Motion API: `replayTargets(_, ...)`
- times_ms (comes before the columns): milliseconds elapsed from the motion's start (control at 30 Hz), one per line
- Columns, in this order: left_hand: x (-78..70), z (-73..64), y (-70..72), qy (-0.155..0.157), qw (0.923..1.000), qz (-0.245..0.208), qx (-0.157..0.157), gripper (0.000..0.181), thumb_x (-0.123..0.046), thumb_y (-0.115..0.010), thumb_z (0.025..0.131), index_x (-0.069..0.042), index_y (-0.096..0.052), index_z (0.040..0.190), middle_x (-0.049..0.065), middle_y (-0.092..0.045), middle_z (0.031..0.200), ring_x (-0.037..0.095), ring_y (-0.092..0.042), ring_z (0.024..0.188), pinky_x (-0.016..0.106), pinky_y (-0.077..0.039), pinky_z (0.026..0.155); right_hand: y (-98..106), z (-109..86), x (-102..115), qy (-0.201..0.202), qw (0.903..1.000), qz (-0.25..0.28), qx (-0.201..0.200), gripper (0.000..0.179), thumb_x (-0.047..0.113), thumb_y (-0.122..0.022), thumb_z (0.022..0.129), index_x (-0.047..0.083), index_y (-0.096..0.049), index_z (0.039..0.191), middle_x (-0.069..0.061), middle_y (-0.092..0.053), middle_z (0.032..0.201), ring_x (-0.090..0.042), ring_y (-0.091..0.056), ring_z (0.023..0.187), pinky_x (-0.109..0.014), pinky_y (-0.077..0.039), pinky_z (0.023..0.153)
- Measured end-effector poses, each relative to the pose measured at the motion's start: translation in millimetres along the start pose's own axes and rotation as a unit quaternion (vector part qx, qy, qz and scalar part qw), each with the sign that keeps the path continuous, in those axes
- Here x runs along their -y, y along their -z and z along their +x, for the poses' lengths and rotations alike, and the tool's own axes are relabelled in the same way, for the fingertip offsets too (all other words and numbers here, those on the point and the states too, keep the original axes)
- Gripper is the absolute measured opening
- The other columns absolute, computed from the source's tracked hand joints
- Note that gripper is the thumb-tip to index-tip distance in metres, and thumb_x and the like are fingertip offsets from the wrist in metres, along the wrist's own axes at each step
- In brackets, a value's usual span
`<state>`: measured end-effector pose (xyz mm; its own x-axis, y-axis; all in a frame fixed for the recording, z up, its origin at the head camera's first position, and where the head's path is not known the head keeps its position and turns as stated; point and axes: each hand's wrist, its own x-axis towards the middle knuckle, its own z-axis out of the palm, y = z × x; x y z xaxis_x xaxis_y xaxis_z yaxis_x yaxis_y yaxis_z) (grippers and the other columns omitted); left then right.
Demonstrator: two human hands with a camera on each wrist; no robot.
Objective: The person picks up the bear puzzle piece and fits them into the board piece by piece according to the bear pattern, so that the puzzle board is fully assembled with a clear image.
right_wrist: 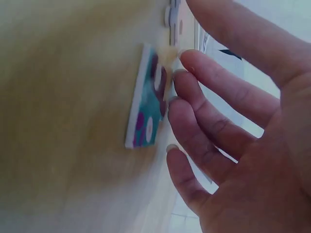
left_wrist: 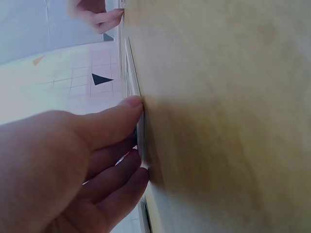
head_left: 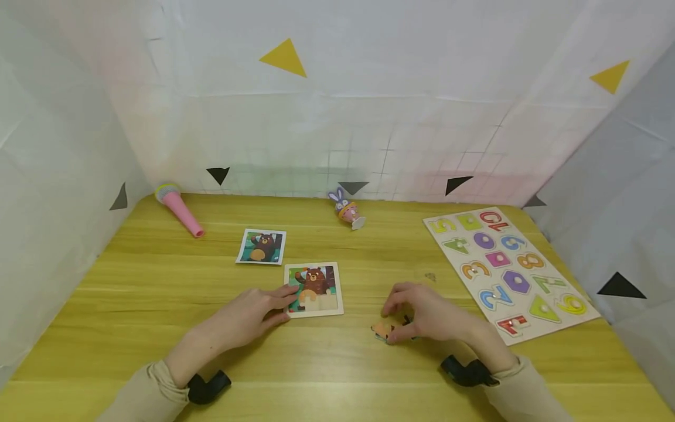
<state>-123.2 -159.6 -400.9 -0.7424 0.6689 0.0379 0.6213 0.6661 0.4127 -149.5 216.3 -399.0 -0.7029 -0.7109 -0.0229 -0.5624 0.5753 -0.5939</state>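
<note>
A small square bear jigsaw puzzle [head_left: 316, 287] lies in its pale frame mid-table. Part of its lower picture area is bare tan backing. My left hand [head_left: 258, 310] holds its left side, with fingers on the frame and the thumb by the lower left corner. Seen edge-on in the left wrist view, the thumb and fingers touch the thin board [left_wrist: 141, 126]. To the right, my right hand [head_left: 427, 313] hovers with spread, bent fingers over loose puzzle pieces [head_left: 382, 330], partly hidden beneath it. One teal piece with purple spots [right_wrist: 149, 109] shows near the fingertips, apparently ungripped.
A bear picture card [head_left: 261, 247] lies behind the puzzle. At the back are a pink toy microphone [head_left: 181, 211] and a purple rabbit toy [head_left: 347, 210]. On the right, a number-and-shape board [head_left: 506, 272] sits beside my right forearm. White sheets [head_left: 337, 117] enclose the table.
</note>
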Motion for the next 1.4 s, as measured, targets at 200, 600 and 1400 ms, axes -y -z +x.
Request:
replayTargets(200,0.7,-0.8,0.1,0.002,1.0000,-0.004,0.005,0.043,-0.018,-0.062,0.100,-0.003,-0.057,0.140,0.014,-0.051,0.148,0.034,-0.064,0.116,0.039,-0.057,0.091,-3.9,1.5,0.9,0.005,0.9999,-0.011,0.003,0.027,0.038,-0.087,0.077,0.025,-0.072,0.095,0.012,-0.062,0.096,-0.007,-0.057,0.087,-0.027,-0.051,0.079)
replayTargets(600,0.5,0.1,-0.1,0.000,0.9999,-0.008,0.008,0.044,-0.018,-0.062,0.100,-0.003,-0.057,0.141,0.014,-0.050,0.149,0.033,-0.063,0.118,0.039,-0.057,0.091,-4.9,0.3,-2.5,0.018,0.9998,0.008,-0.008,0.018,0.029,-0.083,0.082,0.023,-0.074,0.097,0.010,-0.064,0.097,-0.007,-0.060,0.087,-0.027,-0.054,0.079)
replayTargets(1400,0.9,-0.9,-0.8,0.000,0.9999,-0.014,0.002,0.044,-0.018,-0.062,0.100,-0.003,-0.056,0.140,0.015,-0.050,0.148,0.034,-0.056,0.126,0.039,-0.055,0.093,-4.8,1.9,-0.4,0.038,0.9981,-0.017,-0.045,0.022,0.019,-0.084,0.080,0.018,-0.070,0.096,0.009,-0.065,0.095,-0.007,-0.062,0.085,-0.028,-0.055,0.077)
